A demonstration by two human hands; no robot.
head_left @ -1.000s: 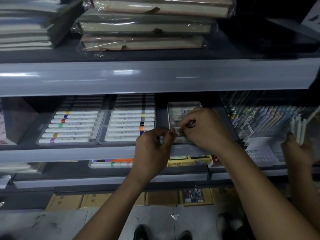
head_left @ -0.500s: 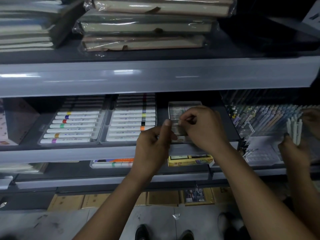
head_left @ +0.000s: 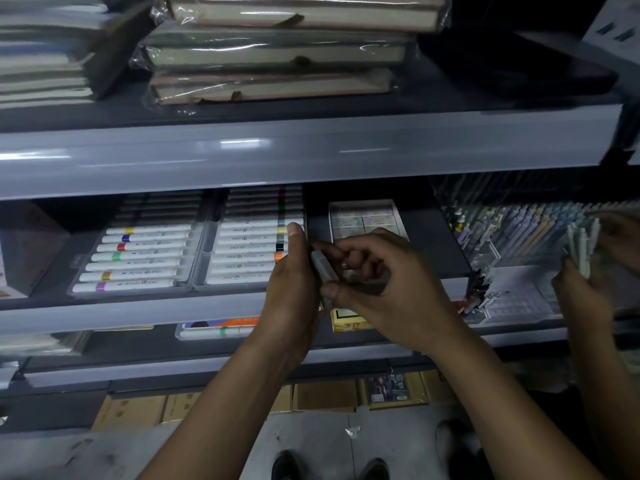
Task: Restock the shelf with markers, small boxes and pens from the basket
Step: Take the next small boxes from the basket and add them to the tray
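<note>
I see both hands meeting in front of the middle shelf (head_left: 138, 306). The left hand (head_left: 294, 292) and the right hand (head_left: 384, 289) pinch 1 small box (head_left: 323, 268) between them, tilted on edge, just in front of the tray of small boxes (head_left: 363, 220). The 2 marker trays (head_left: 138, 254) lie to the left. At far right, another person's hands hold pens (head_left: 581, 247).

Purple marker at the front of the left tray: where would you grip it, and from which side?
Pinch the purple marker mid-barrel from above. It lies flat along the tray front wall, with another marker close behind, so only the top is free.
</note>
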